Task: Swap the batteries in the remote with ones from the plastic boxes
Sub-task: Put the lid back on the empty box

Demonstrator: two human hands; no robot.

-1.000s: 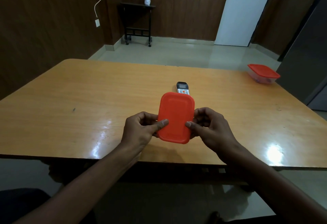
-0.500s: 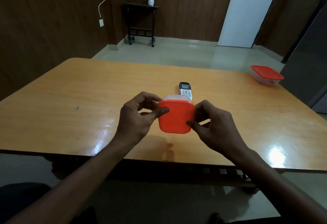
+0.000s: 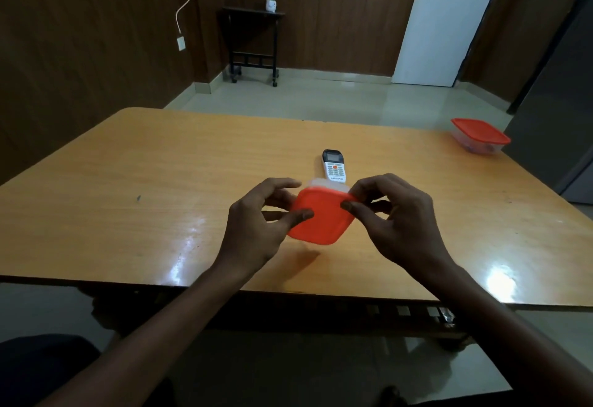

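Observation:
I hold a small clear plastic box with an orange lid (image 3: 322,217) above the table, tilted so the lid faces me. My left hand (image 3: 260,230) grips its left side with the thumb on the lid's edge. My right hand (image 3: 396,220) grips the right side, thumb on the lid's upper right corner. A white remote (image 3: 334,166) with a dark screen lies face up on the table just beyond the box. A second clear box with an orange lid (image 3: 479,135) sits at the table's far right corner. What the held box contains is hidden.
The wooden table (image 3: 160,182) has its front edge close to me. Beyond it are a tiled floor, a small dark side table (image 3: 253,40) with a white pot, and a white door (image 3: 446,21). A dark cabinet stands to the right.
The box has tipped from lid-flat-toward-me to a more tilted pose and turned slightly. My fingers have shifted around its sides, and the right thumb now presses the lid's corner.

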